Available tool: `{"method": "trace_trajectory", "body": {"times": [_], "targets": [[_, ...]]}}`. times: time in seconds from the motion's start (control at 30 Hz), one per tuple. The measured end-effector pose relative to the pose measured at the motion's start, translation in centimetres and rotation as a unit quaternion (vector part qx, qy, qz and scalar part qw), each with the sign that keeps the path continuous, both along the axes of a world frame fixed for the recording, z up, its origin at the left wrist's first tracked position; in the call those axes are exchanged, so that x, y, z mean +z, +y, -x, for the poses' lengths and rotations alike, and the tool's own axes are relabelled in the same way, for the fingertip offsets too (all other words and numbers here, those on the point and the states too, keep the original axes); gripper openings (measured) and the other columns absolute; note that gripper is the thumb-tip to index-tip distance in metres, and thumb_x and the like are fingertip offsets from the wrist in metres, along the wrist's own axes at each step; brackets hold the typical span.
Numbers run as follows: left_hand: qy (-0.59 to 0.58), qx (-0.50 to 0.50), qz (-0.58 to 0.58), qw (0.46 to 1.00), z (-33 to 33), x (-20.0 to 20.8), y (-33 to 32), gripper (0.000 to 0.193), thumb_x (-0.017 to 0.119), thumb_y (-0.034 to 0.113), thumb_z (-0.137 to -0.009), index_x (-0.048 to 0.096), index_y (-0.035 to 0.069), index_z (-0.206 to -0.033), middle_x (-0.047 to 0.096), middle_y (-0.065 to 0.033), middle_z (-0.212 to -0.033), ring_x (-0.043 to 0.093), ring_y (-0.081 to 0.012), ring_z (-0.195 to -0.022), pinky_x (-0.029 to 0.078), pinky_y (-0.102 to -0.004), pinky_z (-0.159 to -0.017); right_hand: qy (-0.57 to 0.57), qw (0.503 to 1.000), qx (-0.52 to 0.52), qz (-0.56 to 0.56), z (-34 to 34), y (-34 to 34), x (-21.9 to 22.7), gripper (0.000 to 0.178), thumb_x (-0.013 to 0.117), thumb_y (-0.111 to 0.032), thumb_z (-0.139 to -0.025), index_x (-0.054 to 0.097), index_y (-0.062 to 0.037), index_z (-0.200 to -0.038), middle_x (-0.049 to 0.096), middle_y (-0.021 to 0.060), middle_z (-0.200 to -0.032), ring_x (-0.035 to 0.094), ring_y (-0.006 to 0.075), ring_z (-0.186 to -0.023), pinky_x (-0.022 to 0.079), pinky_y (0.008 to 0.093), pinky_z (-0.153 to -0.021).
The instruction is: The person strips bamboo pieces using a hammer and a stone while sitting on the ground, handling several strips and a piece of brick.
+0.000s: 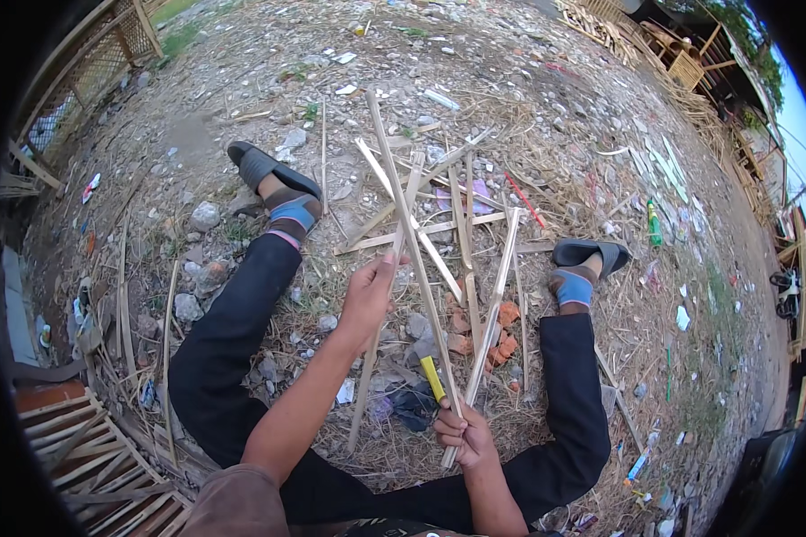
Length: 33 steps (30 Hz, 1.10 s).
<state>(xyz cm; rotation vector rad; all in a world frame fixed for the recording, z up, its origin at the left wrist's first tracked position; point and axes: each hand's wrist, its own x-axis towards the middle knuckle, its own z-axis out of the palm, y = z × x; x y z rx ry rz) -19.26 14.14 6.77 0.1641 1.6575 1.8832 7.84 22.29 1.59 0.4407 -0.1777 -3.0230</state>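
My left hand (369, 300) is closed around a split bamboo strip (370, 376), which slants down toward me between my legs. My right hand (465, 434) grips bamboo strips in front of my lap. One long strip (412, 242) runs from it up past my left hand, crossing the left strip; another strip (494, 313) angles up to the right. A yellow-handled tool (432, 378), perhaps a knife, touches or lies just beside my right fingers; I cannot tell whether they hold it. More loose strips (461, 210) lie crossed on the ground beyond my hands.
Broken orange brick pieces (501, 345) and a dark plastic bag (414, 407) lie between my legs. My sandalled feet (273, 170) flank the strips. A slatted wooden frame (89, 447) stands at lower left, a green bottle (654, 224) lies at right, and stacked bamboo (600, 31) is far right.
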Motion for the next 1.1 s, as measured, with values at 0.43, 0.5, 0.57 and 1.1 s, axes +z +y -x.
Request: {"method": "trace_trajectory", "body": {"times": [0.43, 0.5, 0.57, 1.1], "targets": [[-0.037, -0.036, -0.033, 0.998, 0.1, 2.2, -0.4, 0.040, 0.071, 0.040, -0.094, 0.067, 0.005, -0.114, 0.052, 0.0069, -0.082, 0.044, -0.0021, -0.070, 0.038, -0.0210, -0.055, -0.058, 0.994, 0.074, -0.053, 0.7, -1.8, -0.2, 0.032, 0.041, -0.028, -0.109, 0.057, -0.0007, -0.110, 0.037, -0.0026, -0.060, 0.032, 0.0074, -0.055, 0.028, 0.0190, -0.041], [-0.037, -0.037, -0.026, 0.998, 0.0, 2.0, -0.5, 0.038, 0.067, 0.039, -0.096, 0.067, 0.005, -0.113, 0.051, 0.0066, -0.081, 0.044, -0.0024, -0.069, 0.039, -0.0215, -0.055, -0.072, 0.990, 0.071, -0.102, 0.8, -1.9, 0.3, 0.032, 0.042, -0.029, -0.108, 0.057, -0.0013, -0.109, 0.037, -0.0029, -0.060, 0.032, 0.0071, -0.055, 0.028, 0.0191, -0.041], [-0.048, -0.030, -0.033, 0.998, 0.0, 1.5, -0.3, 0.037, 0.063, 0.039, -0.099, 0.067, 0.005, -0.112, 0.049, 0.0063, -0.080, 0.044, -0.0030, -0.068, 0.041, -0.0221, -0.055, -0.094, 0.979, 0.049, -0.173, 0.8, -2.0, 1.1, 0.032, 0.044, -0.031, -0.108, 0.058, -0.0020, -0.108, 0.037, -0.0032, -0.060, 0.032, 0.0069, -0.054, 0.027, 0.0193, -0.041], [-0.058, 0.047, -0.019, 0.997, 4.0, -0.6, -2.8, 0.041, 0.040, 0.035, -0.109, 0.068, 0.005, -0.110, 0.056, -0.0020, -0.101, 0.045, -0.0078, -0.075, 0.044, -0.0243, -0.057, -0.266, 0.829, -0.047, -0.490, 0.2, -2.5, 2.6, 0.027, 0.069, -0.023, -0.096, 0.065, 0.0034, -0.102, 0.046, -0.0017, -0.065, 0.039, 0.0056, -0.051, 0.027, 0.0211, -0.043]]}}
